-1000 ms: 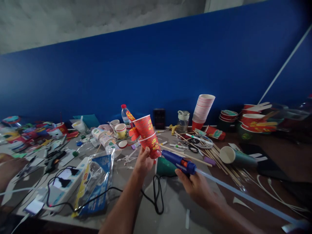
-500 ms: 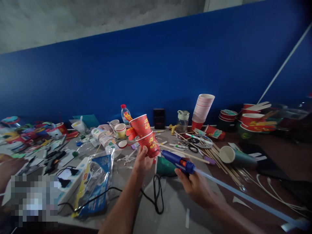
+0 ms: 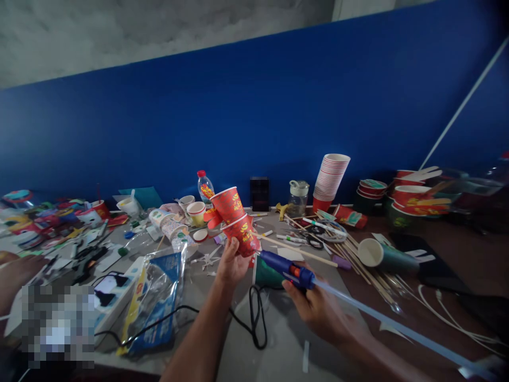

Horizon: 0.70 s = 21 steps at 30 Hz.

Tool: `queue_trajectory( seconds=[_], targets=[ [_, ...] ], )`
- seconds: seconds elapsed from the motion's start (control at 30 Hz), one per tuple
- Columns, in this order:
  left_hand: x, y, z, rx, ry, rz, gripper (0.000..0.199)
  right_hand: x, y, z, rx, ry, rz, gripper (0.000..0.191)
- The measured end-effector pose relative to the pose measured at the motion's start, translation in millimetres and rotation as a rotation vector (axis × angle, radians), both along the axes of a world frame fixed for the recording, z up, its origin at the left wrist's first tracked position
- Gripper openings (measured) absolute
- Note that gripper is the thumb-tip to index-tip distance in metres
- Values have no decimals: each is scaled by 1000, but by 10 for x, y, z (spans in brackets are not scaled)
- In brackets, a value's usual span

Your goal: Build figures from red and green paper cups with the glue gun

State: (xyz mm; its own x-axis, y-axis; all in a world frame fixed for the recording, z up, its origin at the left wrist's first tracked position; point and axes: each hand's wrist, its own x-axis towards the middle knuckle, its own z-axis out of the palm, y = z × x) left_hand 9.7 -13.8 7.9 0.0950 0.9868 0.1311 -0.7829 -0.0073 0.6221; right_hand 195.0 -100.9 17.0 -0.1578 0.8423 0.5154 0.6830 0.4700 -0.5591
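Observation:
Two red patterned paper cups (image 3: 240, 233), one set in the other and tilted, are held up in my left hand (image 3: 231, 265), its fingers wrapped round the lower one. A wooden stick juts out to their right. My right hand (image 3: 320, 305) grips a blue glue gun (image 3: 284, 267) by its handle. The gun's nozzle points left and is at the lower cup's right side; whether it touches cannot be told. A long translucent glue stick (image 3: 382, 311) runs out of its back. Behind the gun lies a green cup (image 3: 266, 271) on the table.
A tall stack of cups (image 3: 331, 178) leans near the blue wall. Wooden sticks (image 3: 360, 257) and a green cup (image 3: 384, 254) lie right. Plastic packaging (image 3: 157, 302), a black cable (image 3: 254, 339) and a person's hand (image 3: 19, 276) are left and in front.
The glue gun and my right hand have moved slightly left and down. The held cups have shifted a little left. The other person's hand at the left has moved slightly right.

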Motion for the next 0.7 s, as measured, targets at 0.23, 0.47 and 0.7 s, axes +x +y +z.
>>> queue_trajectory(
  seconds=[0.23, 0.47, 0.7],
  targets=[
    [-3, 6, 0, 7, 4, -10, 53, 6, -3, 6, 11, 18, -13, 27],
    [-19, 5, -6, -1, 5, -16, 55, 13, 11, -1, 3, 21, -32, 26],
    [-7, 3, -9, 7, -12, 5, 54, -4, 1, 9, -1, 66, -9, 27]
  ],
)
